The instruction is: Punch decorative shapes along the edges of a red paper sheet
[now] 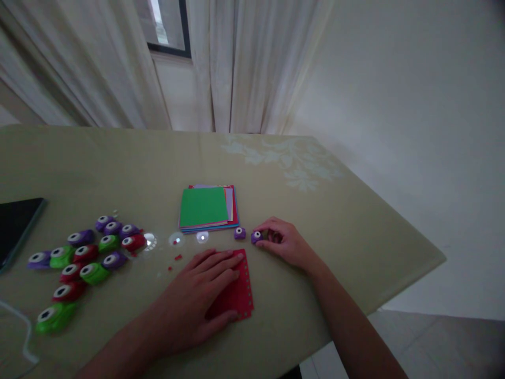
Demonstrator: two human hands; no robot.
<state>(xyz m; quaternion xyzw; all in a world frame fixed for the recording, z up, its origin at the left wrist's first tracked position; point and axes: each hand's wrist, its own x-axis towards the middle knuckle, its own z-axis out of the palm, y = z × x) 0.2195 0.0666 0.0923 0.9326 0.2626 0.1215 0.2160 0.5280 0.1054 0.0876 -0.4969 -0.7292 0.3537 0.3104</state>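
My left hand [209,289] lies flat with fingers stretched over a red sheet of paper [242,295]. Small holes run along that sheet's right edge, and its left part is hidden under the hand. Between thumb and fingers, my right hand [286,241] pinches a small purple craft punch [256,237] with a white ring on its face, just beyond the sheet's upper right corner. Beside it, to the left, a second small purple craft punch [239,233] stands on the table. Tiny red paper bits [178,257] lie left of the sheet.
Behind the sheet is a stack of coloured paper [203,206], green on top. Several larger purple, green and red punches [94,273] cluster at left. Near them are clear discs [176,239], a dark tablet-like slab [18,226] and a white cable [28,331]. The table's edge [406,289] slants at right.
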